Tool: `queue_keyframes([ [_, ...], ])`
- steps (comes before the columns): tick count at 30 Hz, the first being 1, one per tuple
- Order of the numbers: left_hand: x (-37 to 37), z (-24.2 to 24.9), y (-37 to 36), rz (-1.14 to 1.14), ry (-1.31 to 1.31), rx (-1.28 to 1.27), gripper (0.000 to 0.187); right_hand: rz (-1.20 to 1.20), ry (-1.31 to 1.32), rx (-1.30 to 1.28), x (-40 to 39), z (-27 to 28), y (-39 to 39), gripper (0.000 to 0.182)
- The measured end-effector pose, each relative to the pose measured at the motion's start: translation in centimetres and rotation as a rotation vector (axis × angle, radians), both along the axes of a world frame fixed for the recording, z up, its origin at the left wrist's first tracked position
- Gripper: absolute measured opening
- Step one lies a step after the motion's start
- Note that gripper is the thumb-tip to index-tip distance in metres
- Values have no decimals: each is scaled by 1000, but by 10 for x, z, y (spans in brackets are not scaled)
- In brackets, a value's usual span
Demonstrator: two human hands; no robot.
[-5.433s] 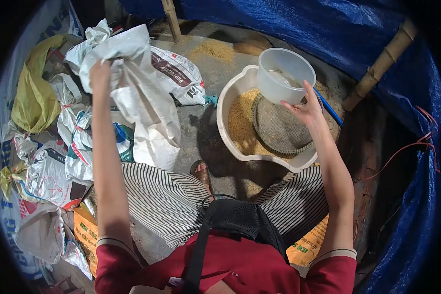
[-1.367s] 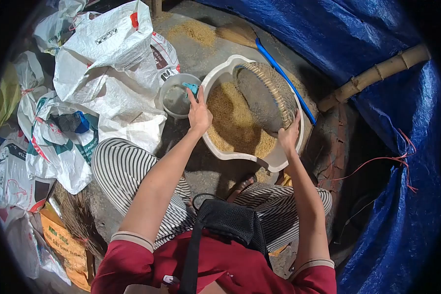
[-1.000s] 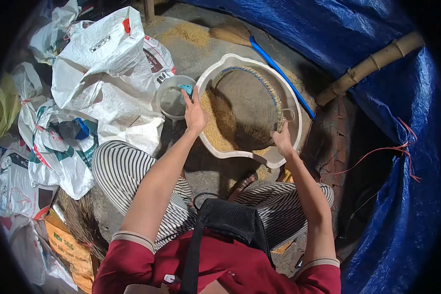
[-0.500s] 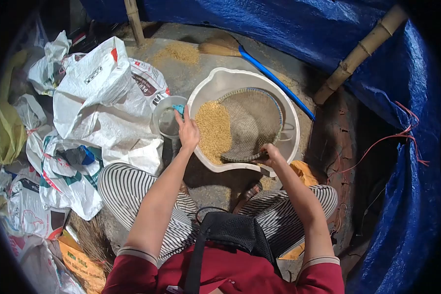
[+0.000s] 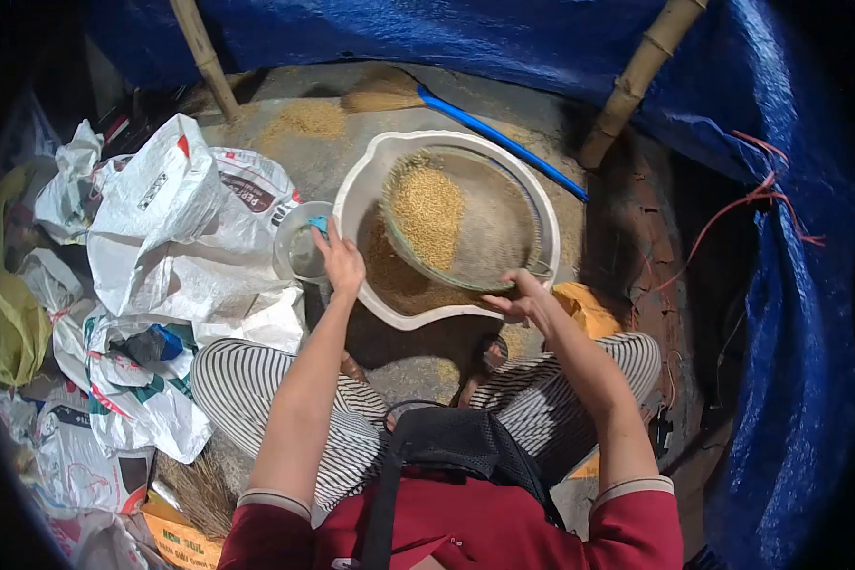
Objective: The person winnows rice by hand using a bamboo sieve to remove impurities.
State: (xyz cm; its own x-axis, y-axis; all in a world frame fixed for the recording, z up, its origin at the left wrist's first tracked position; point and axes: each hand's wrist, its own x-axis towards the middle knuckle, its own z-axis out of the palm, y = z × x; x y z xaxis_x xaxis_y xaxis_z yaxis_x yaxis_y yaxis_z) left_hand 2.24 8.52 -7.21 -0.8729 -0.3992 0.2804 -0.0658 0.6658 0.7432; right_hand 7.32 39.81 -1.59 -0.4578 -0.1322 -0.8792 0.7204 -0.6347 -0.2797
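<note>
My right hand (image 5: 525, 300) grips the near-right rim of a round woven sieve (image 5: 499, 218), thumb on top. Golden grain (image 5: 429, 217) lies heaped in the sieve's left half, and its rim is smeared by motion. The sieve is over a big white plastic basin (image 5: 355, 190), where more grain (image 5: 399, 281) shows in shadow. At the basin's left rim is my left hand (image 5: 344, 263), fingers stretched and apart. Its fingertips are right by a small blue piece (image 5: 318, 224) at the edge of a clear bucket (image 5: 289, 255).
Several white woven sacks (image 5: 161, 233) crowd the left side. Behind the basin lies a broom with a blue handle (image 5: 503, 141), near spilled grain (image 5: 313, 118). Bamboo poles (image 5: 636, 85) and a blue tarp (image 5: 541, 47) border the space. An orange bag (image 5: 584, 312) sits right of the basin.
The sieve has come up from the basin and swung left, and now carries grain that lay in the basin before. My left hand stays at the basin's left rim. The view has shifted slightly.
</note>
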Motion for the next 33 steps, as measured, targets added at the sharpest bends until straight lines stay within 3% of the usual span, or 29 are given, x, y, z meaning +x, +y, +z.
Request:
queue_keyframes([
  [2,-1,1,0,-33,-57,75,47,18,101,-10,-5,-3,-17,43],
  [4,-4,4,-5,-13,-119,-72,48,103,39,-65,-14,7,-23,39],
  [5,-9,7,-6,-2,-346,15,58,108,48,-73,-13,13,-25,39],
  [8,-33,31,-1,-48,-403,207,71,83,112,-62,0,38,-30,44],
  [9,-32,48,5,-50,-399,207,71,20,36,-206,2,40,-30,46],
  [10,-26,77,12,-249,-436,408,70,-44,-38,-351,5,42,-30,48],
  [12,-22,120,24,-658,-496,804,69,-19,43,-401,13,48,-32,49],
  [14,-37,106,31,-630,-489,655,69,-58,70,-424,21,57,-35,48],
  [16,0,182,47,-587,-527,758,74,-21,135,-479,27,55,-31,50],
  [17,9,197,52,-575,-346,580,77,56,206,-425,29,54,-31,50],
  [18,5,183,53,-590,-340,573,77,130,278,-368,32,53,-30,50],
  [20,-10,141,47,-578,83,408,78,196,343,-236,39,65,-36,49],
  [21,-4,160,43,-538,42,417,65,196,345,-182,38,67,-35,51],
  [22,7,190,42,-439,-136,630,63,198,338,-134,39,66,-34,54],
  [23,-8,168,34,-446,-206,733,64,234,380,-139,35,60,-31,64],
  [25,-27,135,26,-444,-262,829,65,247,399,-62,28,80,-31,66],
  [27,-24,114,26,-276,-256,981,44,270,393,-25,19,99,-31,76],
  [28,-29,84,22,-269,-260,979,44,305,467,-104,9,82,-19,80],
  [30,-47,27,15,-114,-309,1211,43,202,361,47,5,113,-17,82],
  [31,-40,35,16,-119,-276,1259,40,205,360,51,-5,112,-3,82],
  [33,-37,45,15,-81,-298,1267,40,164,358,293,-24,110,23,87],
])
